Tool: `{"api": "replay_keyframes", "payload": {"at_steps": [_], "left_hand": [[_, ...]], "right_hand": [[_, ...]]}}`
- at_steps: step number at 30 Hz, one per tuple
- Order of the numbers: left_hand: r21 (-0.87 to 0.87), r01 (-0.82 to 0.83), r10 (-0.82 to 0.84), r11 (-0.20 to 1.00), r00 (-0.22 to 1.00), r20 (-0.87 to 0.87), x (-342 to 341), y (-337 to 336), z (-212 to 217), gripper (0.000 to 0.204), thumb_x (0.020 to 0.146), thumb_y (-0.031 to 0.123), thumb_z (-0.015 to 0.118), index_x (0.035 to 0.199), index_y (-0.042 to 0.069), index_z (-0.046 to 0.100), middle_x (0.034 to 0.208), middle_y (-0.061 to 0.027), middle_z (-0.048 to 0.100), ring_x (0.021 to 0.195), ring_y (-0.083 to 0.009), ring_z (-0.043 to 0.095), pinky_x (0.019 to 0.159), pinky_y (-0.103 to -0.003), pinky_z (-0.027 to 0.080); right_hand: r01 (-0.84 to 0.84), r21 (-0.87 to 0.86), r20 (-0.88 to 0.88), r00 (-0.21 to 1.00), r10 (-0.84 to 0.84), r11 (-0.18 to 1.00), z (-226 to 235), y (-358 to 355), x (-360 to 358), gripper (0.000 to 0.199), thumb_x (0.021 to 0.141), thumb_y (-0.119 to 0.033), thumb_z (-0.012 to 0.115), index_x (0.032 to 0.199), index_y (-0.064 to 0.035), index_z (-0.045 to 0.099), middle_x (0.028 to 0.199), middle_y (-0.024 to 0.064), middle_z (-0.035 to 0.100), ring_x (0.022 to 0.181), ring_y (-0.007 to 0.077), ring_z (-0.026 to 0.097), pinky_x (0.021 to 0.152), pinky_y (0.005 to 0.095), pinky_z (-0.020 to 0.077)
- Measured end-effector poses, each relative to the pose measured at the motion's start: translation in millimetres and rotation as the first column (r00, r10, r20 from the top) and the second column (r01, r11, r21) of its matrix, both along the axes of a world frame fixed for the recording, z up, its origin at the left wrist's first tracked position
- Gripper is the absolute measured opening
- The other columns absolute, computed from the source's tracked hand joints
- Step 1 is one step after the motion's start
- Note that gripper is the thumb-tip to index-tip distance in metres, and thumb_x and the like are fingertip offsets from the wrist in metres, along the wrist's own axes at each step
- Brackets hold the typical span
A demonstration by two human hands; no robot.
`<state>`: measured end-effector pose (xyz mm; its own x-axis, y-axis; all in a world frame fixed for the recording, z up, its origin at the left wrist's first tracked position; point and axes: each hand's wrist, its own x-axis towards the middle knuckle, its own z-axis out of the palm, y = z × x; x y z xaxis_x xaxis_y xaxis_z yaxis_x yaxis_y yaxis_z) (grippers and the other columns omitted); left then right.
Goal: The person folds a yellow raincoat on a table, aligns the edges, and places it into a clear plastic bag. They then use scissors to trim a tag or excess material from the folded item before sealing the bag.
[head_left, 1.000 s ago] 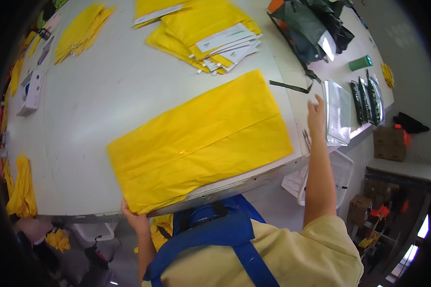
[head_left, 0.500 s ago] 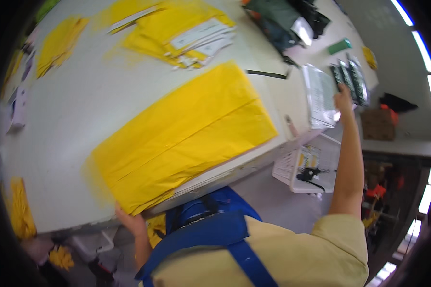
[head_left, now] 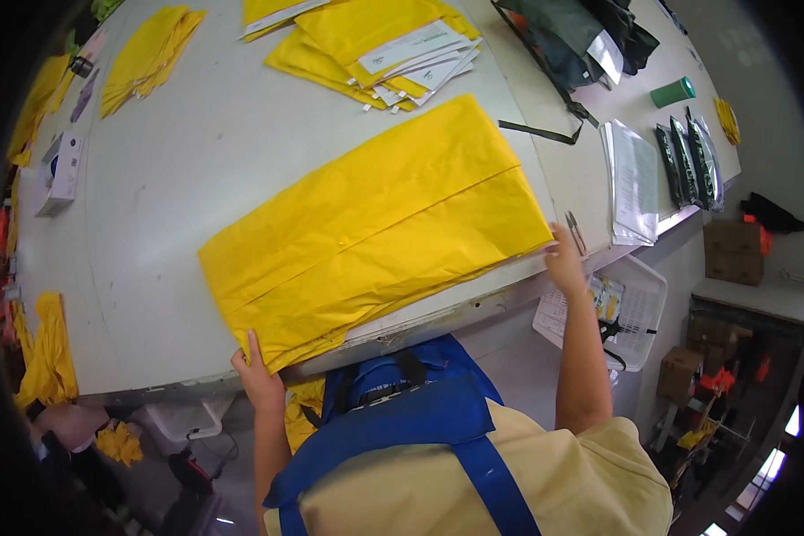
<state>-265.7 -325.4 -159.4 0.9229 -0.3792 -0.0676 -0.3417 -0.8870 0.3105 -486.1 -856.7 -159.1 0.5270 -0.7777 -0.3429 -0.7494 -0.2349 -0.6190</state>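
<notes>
A large folded yellow plastic sheet (head_left: 375, 228) lies flat on the grey tabletop (head_left: 170, 161), its near edge hanging slightly over the rim. The left hand (head_left: 257, 375) pinches the sheet's near left corner, fingers closed on it; the right hand (head_left: 565, 259) grips the right corner beside small scissors (head_left: 575, 232). The slick layers could slide apart or slip off the rim if one hand pulls harder, spoiling the fold
</notes>
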Motion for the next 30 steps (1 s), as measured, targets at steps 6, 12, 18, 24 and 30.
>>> {"api": "replay_keyframes", "payload": {"at_steps": [6,12,18,24,30], "left_hand": [[0.189,0.082,-0.049,0.978,0.984,-0.17,16.8,1.4,6.9,0.08,0.075,-0.012,0.054,0.146,0.021,0.033,0.127,-0.0246,0.037,0.108,-0.0415,0.049,0.089,-0.037,0.044],[-0.036,0.125,-0.129,0.992,0.921,-0.367,24.1,34.3,23.7,0.086,0.066,0.024,0.072,0.143,0.013,0.037,0.141,-0.0278,0.026,0.129,-0.0456,0.03,0.108,-0.047,0.026],[-0.38,0.106,-0.09,0.919,0.994,0.06,76.2,-22.5,26.1,0.05,0.096,0.028,0.04,0.141,0.007,0.037,0.152,-0.0228,0.02,0.139,-0.0398,0.022,0.112,-0.047,0.017],[0.097,0.188,-0.208,0.977,0.94,0.272,120.9,-71.9,-35.5,0.073,0.083,0.024,0.06,0.147,0.015,0.028,0.153,-0.0209,0.018,0.141,-0.0382,0.017,0.113,-0.051,0.016],[0.015,0.174,-0.173,0.985,0.966,0.191,134.4,-82.7,-10.6,0.065,0.087,0.035,0.057,0.145,0.021,0.033,0.152,-0.018,0.022,0.14,-0.0371,0.019,0.112,-0.053,0.015]], "right_hand": [[0.026,-0.518,0.324,0.931,0.168,0.855,67.3,-10.3,110.4,0.049,0.087,-0.014,0.059,0.133,-0.0029,0.045,0.129,0.0175,0.049,0.121,0.0301,0.046,0.104,0.0372,0.0345],[-0.086,-0.331,-0.223,0.975,0.01,0.94,10.5,-4.6,196.4,0.048,0.094,-0.048,0.044,0.107,-0.0038,0.057,0.103,0.0226,0.064,0.099,0.0381,0.061,0.084,0.0485,0.0475],[0.063,-0.37,-0.048,0.995,-0.087,0.927,18.5,-4.7,179.2,0.034,0.096,-0.038,0.044,0.094,-0.006,0.053,0.09,0.0192,0.065,0.088,0.0387,0.062,0.076,0.0494,0.0482],[0.049,-0.506,-0.126,0.983,-0.13,0.861,-34.7,-19.7,181.7,0.033,0.097,-0.036,0.039,0.097,-0.0072,0.054,0.093,0.0171,0.066,0.088,0.0363,0.063,0.074,0.0494,0.0489],[0.056,-0.662,-0.04,0.993,-0.11,0.747,-31.4,-17.2,174.5,0.025,0.098,-0.028,0.043,0.094,-0.0054,0.053,0.086,0.0174,0.058,0.082,0.0393,0.057,0.069,0.0463,0.0469]]}}
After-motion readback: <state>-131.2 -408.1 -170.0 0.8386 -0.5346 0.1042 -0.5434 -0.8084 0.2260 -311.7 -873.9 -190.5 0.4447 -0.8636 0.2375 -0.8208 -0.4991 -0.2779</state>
